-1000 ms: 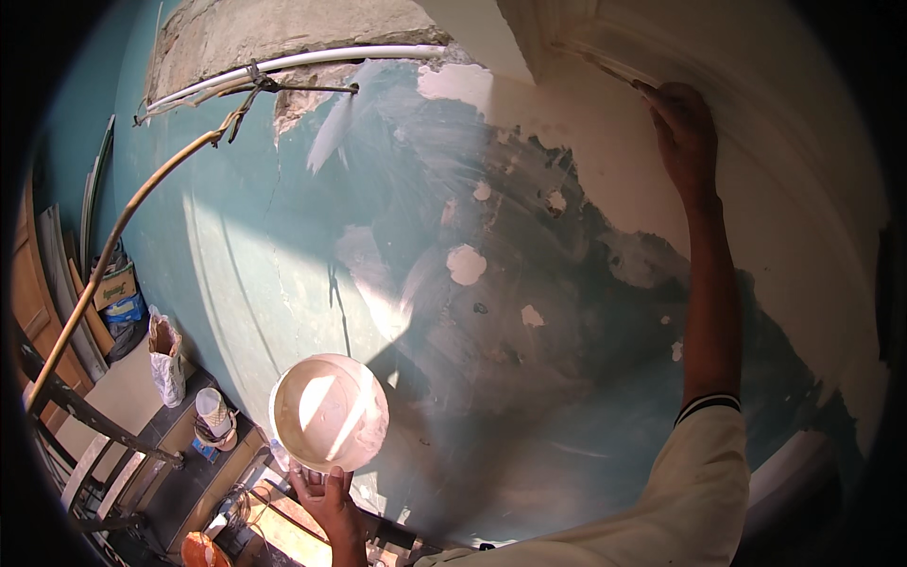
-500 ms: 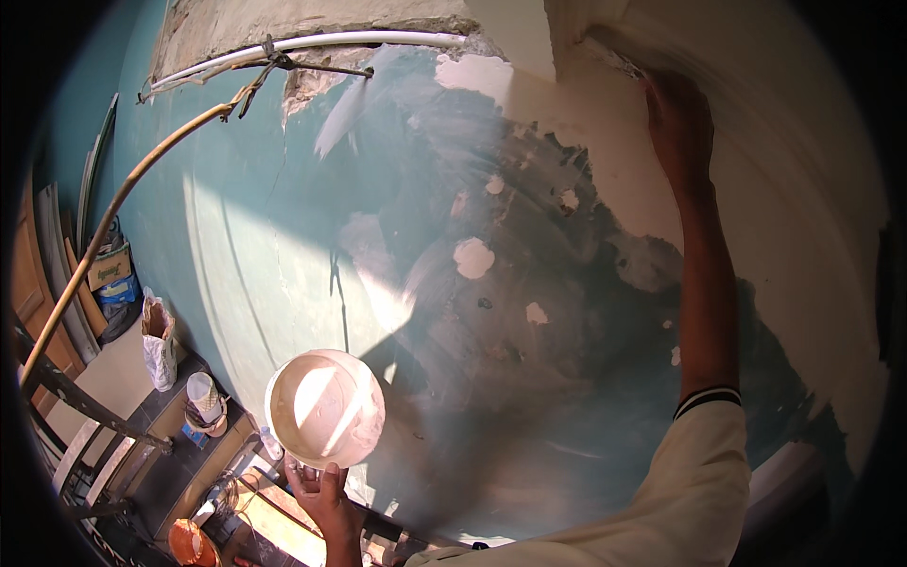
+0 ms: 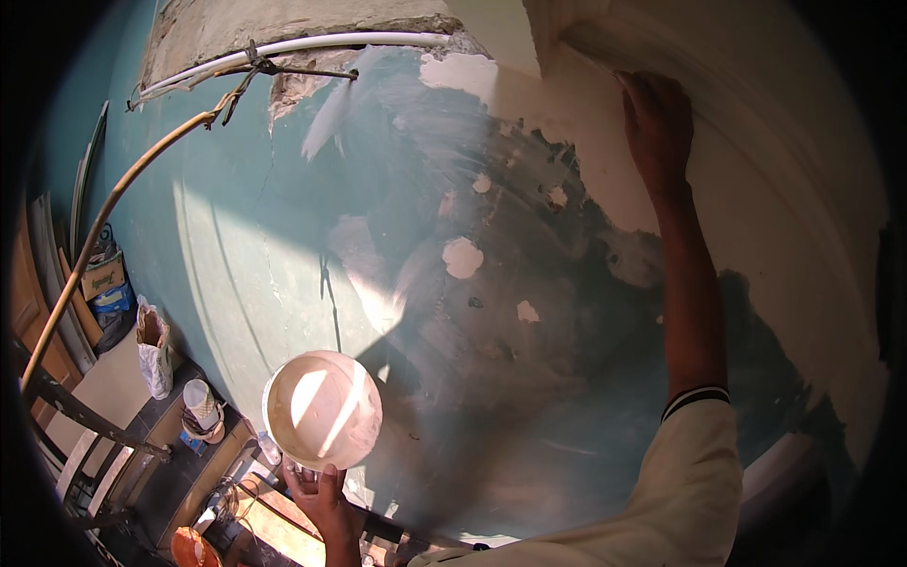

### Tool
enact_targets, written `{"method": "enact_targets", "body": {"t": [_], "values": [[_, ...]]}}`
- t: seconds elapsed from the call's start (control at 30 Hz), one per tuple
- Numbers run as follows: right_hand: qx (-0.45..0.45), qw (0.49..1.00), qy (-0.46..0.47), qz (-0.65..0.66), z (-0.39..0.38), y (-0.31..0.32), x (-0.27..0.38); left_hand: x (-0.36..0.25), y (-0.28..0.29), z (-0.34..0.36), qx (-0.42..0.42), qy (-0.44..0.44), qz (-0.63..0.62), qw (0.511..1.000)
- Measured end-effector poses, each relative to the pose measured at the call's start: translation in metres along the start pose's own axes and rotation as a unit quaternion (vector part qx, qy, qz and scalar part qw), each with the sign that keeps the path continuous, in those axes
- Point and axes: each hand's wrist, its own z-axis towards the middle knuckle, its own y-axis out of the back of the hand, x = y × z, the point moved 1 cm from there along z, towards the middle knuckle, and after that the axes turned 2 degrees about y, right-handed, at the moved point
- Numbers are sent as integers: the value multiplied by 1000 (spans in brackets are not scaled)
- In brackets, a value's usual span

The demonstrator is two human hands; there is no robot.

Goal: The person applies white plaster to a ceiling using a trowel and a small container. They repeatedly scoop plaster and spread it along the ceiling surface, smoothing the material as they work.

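Note:
My left hand (image 3: 323, 496) grips a round white tub (image 3: 370, 430) at its lower edge, the thumb up against its side. Its open top faces me, and a pale, smooth paste (image 3: 321, 402) lies inside, crossed by bright sun stripes. High on the right, my right hand (image 3: 658, 128) is raised to the pale plastered strip (image 3: 605, 142) of the wall, near the corner under the ceiling. Its fingers are closed; what they hold, if anything, is hidden in shadow. Below it spreads the blue-green wall (image 3: 557, 397), marked with white patches and smears.
A bent wooden pole (image 3: 142, 170) tied with cord rises at the left. White pipe (image 3: 312, 42) runs across bare masonry above. Below left are a dark metal frame (image 3: 94, 420), an open sack (image 3: 154, 350), a stack of cups (image 3: 200, 402), an orange bucket (image 3: 194, 548) and boards (image 3: 279, 524).
My right hand has shifted slightly left and down along the pale strip. The tub stays nearly in place in my left hand, while the whole view has moved a little.

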Motion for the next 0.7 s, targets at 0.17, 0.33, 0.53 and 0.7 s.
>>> {"method": "enact_targets", "body": {"t": [0.17,0.33,0.53,0.7], "values": [[-11,1000,-16,-22,2,-5,8,-1,2,-2,-4,13,-13,1000],[23,996,-34,-85,-13,6,-7,-2,7,-4,-16,-7,-3,1000],[78,995,-36,-56,-26,49,-22,-4,9,7,-15,13,-12,1000],[60,997,27,-40,-14,25,-23,-3,3,5,-18,15,1,1000]]}}
